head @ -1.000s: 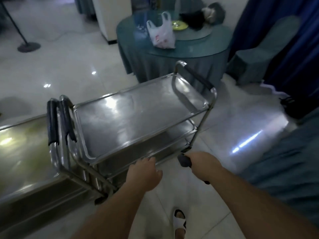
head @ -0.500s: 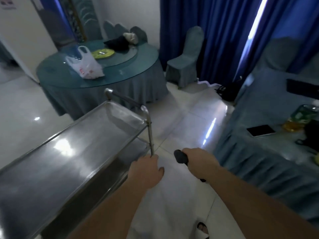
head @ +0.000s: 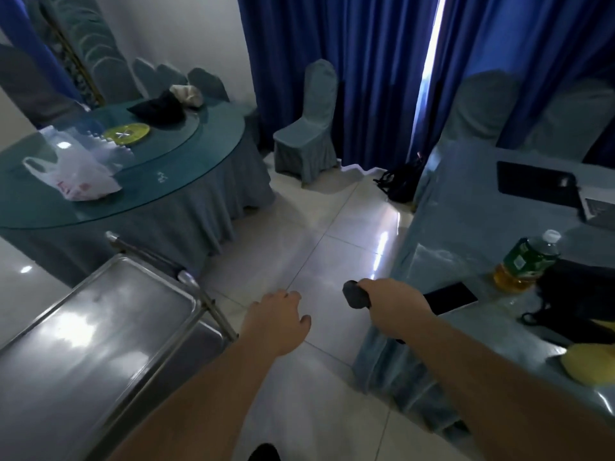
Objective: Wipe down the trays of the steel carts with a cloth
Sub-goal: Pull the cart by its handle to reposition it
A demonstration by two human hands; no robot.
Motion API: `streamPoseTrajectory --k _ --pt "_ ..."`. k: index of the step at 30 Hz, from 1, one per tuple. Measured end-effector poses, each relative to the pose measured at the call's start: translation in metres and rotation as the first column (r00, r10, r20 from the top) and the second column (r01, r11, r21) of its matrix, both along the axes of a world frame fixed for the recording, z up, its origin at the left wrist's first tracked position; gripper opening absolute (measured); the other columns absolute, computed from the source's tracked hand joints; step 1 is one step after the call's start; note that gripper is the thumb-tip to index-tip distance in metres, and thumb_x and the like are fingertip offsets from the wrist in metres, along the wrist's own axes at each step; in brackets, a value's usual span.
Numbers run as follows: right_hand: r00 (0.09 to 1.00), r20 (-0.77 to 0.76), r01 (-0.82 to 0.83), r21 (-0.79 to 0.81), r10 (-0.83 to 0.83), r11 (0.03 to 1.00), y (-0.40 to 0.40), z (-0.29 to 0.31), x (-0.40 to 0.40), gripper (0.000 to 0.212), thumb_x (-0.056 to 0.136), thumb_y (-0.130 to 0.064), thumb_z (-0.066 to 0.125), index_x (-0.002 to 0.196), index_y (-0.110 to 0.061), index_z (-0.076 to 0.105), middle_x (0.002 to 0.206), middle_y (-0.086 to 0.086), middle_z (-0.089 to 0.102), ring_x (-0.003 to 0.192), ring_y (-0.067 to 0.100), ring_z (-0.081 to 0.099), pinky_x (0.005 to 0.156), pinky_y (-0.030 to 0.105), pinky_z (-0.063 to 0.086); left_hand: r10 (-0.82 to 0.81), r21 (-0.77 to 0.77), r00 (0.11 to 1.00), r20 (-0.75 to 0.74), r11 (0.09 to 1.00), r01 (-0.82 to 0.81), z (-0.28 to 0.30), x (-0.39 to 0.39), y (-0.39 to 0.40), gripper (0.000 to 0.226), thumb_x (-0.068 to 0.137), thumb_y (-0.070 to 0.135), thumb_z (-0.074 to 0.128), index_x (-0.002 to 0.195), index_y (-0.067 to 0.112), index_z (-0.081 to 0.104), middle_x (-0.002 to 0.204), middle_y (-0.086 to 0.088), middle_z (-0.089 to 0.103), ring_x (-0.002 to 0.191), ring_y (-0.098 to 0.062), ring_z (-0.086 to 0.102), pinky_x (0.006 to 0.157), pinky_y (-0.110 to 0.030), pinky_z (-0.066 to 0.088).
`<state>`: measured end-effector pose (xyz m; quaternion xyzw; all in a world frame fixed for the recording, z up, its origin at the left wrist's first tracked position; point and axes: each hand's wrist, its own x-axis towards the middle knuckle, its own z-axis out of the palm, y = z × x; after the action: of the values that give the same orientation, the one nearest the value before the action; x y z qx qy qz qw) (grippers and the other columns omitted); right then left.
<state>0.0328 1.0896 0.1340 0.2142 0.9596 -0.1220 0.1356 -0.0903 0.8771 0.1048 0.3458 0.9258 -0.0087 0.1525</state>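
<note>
A steel cart fills the lower left; its bare top tray (head: 100,331) shines with reflections and its handle post (head: 216,311) stands at the near right corner. My left hand (head: 276,322) hovers over the floor just right of the cart, fingers loosely spread, holding nothing. My right hand (head: 392,306) grips a dark handle-like object (head: 356,294), whose kind I cannot tell. A yellow cloth (head: 589,364) lies on the covered table at the right edge, partly cut off.
A round glass-topped table (head: 186,181) with a white plastic bag (head: 76,178), yellow plate and dark bundle stands behind the cart. At right a covered table (head: 466,234) bears a drink bottle (head: 522,261), phone, black items. A covered chair (head: 309,134) and blue curtains stand beyond.
The view has swung right, away from the carts toward the right-hand table. The second cart has left view. My left hand came off the cart's edge; the right keeps its grip.
</note>
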Motion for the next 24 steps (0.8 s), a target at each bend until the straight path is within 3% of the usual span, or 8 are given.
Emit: streamPoseTrajectory --k 4,9,17,21,24 --pt "0.999 0.036 -0.020 0.021 0.019 1.000 0.030 -0.012 -0.058 0.044 0.095 -0.008 0.049 0.134 -0.027 0.050 0.102 -0.003 0.057 0.085 0.020 0.058 0.063 0.030 0.044 0.012 -0.017 1.000 0.007 1.000 -0.012 -0.006 -0.055 0.028 0.062 0.101 0.059 0.037 0.154 0.028 0.042 0.147 -0.001 0.054 0.130 -0.026 0.053 0.102 -0.046 0.044" --pt "0.998 0.057 -0.043 0.050 0.040 0.998 0.058 -0.030 -0.159 0.042 0.096 -0.009 0.051 0.135 -0.025 0.052 0.104 -0.002 0.059 0.091 0.021 0.060 0.073 0.034 0.050 0.038 -0.036 0.999 0.011 0.999 -0.037 -0.028 -0.157 0.059 0.060 0.102 0.058 0.037 0.153 0.025 0.043 0.147 -0.004 0.054 0.128 -0.028 0.054 0.103 -0.046 0.045" --pt "0.996 0.085 -0.044 0.095 0.036 0.995 0.073 -0.019 -0.327 0.044 0.092 -0.008 0.052 0.130 -0.029 0.051 0.099 -0.006 0.059 0.087 0.019 0.064 0.076 0.034 0.057 0.127 -0.006 0.988 0.091 0.992 -0.127 -0.019 -0.334 0.084 0.061 0.103 0.057 0.040 0.154 0.024 0.042 0.152 -0.005 0.052 0.135 -0.030 0.053 0.107 -0.046 0.047" --pt "0.992 0.086 -0.105 0.084 0.097 0.991 0.074 -0.013 -0.400 0.042 0.091 -0.008 0.051 0.127 -0.030 0.052 0.097 -0.006 0.058 0.077 0.017 0.060 0.059 0.028 0.047 0.172 0.030 0.981 0.091 0.984 -0.176 -0.014 -0.397 0.076 0.061 0.103 0.056 0.039 0.154 0.023 0.043 0.151 -0.004 0.052 0.134 -0.028 0.053 0.108 -0.047 0.045" --pt "0.984 0.073 -0.166 0.070 0.161 0.984 0.072 -0.008 -0.461 0.045 0.094 -0.007 0.054 0.132 -0.031 0.051 0.104 -0.003 0.063 0.082 0.019 0.063 0.065 0.032 0.054 0.238 0.040 0.968 0.079 0.970 -0.241 -0.017 -0.435 0.068 0.060 0.102 0.056 0.040 0.153 0.024 0.045 0.149 -0.003 0.053 0.133 -0.027 0.052 0.107 -0.046 0.044"
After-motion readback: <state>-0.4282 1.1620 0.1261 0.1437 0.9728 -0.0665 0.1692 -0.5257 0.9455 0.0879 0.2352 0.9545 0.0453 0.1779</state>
